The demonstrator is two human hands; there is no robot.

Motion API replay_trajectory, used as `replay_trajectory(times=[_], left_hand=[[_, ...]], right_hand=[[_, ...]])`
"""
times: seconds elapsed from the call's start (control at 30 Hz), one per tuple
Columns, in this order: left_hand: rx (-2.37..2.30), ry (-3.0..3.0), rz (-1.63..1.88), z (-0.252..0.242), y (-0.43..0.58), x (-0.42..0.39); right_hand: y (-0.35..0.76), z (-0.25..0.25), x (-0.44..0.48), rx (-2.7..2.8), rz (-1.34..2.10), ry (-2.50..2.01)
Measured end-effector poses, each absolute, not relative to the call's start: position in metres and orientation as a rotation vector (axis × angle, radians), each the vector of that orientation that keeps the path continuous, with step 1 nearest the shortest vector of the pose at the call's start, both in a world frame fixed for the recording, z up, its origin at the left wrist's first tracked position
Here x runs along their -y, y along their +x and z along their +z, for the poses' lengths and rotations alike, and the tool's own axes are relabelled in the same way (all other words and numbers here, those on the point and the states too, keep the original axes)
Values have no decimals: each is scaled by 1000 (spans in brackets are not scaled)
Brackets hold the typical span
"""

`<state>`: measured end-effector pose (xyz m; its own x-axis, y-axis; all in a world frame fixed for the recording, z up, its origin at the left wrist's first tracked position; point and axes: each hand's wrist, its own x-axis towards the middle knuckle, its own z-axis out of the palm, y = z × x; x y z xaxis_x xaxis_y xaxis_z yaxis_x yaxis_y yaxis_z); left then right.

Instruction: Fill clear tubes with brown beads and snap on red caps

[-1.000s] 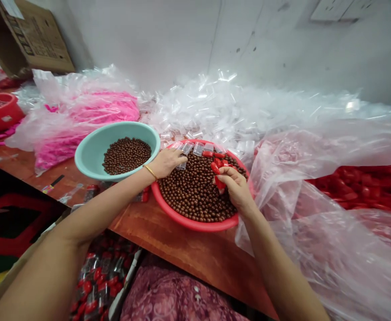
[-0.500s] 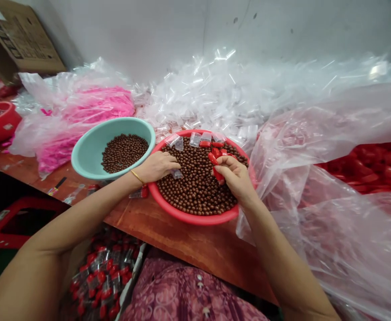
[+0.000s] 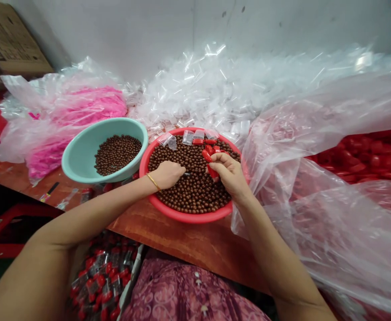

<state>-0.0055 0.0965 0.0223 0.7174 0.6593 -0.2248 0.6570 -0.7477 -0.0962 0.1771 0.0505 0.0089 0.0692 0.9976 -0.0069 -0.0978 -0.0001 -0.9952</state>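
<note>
My left hand [image 3: 170, 174] is closed over the brown balls [image 3: 195, 196] in a red basin [image 3: 190, 217]. It grips a small clear plastic container, of which only a thin edge shows by the fingertips; the rest is hidden. Pinched between thumb and fingers of my right hand [image 3: 228, 174] are red plastic caps [image 3: 207, 155], held just above the balls on the basin's right side. More red caps lie beyond these fingers. Several clear containers [image 3: 187, 137] rest along the basin's far rim, one with a red cap on it.
A teal basin [image 3: 73, 160] with brown balls stands at left. Behind is a heap of clear containers [image 3: 208, 89]. Pink pieces in plastic [image 3: 95, 104] lie back left, a bag of red caps [image 3: 376, 156] at right. Below the table edge, a box holds capped containers [image 3: 103, 276].
My left hand has moved toward the basin's middle and turned, so the clear container is now mostly hidden. The right hand keeps its pinch on the red caps. The view has shifted slightly.
</note>
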Motion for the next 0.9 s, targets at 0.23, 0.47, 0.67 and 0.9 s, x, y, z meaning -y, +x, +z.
replay_trajectory(times=[0.23,0.47,0.67,0.9], left_hand=[[1673,-3426,-500,10,-1,-96],[2224,-3710,-1416,21,-22,-82],[2019,-3698,-1849,28,-25,-58],[1808,-3520,-1953,22,-34,-52]], right_hand=[[178,9,-51,1097,1193,-1192],[177,5,-53,1101,1165,-1188],[174,6,-50,1131,1107,-1166],[172,6,-48,1191,1081,-1143]])
